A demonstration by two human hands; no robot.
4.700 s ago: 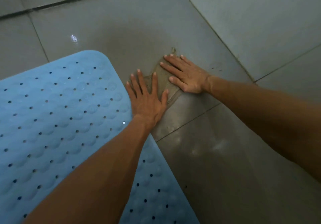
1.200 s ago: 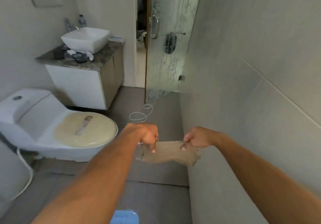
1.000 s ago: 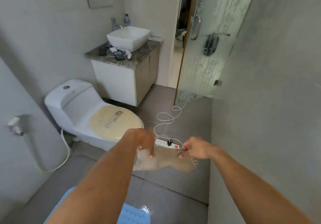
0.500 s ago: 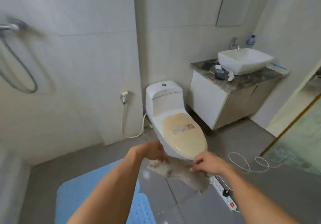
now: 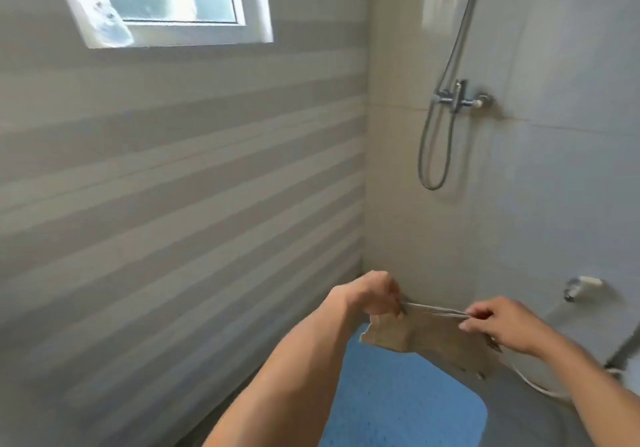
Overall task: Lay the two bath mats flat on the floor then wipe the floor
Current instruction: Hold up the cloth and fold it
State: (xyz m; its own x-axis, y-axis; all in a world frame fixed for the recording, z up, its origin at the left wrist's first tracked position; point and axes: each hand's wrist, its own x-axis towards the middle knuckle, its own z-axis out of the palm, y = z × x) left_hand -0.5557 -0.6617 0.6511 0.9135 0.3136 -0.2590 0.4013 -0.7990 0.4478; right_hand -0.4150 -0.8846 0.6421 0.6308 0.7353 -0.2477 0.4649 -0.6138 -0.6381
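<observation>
The cloth hangs taut at 5 o'clock, above the blue mat. The left hand and right hand each pinch a top corner in their grip. The person should fold it into a pad and press it flat to wipe. The second mat and most of the floor are out of view; motion blurs the cloth's edge.

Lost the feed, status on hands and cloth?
Left hand and right hand each pinch the cloth, stretched in the air. Blue mat flat below. Nothing in the way.

Both hands' fingers pinched, raised.
</observation>
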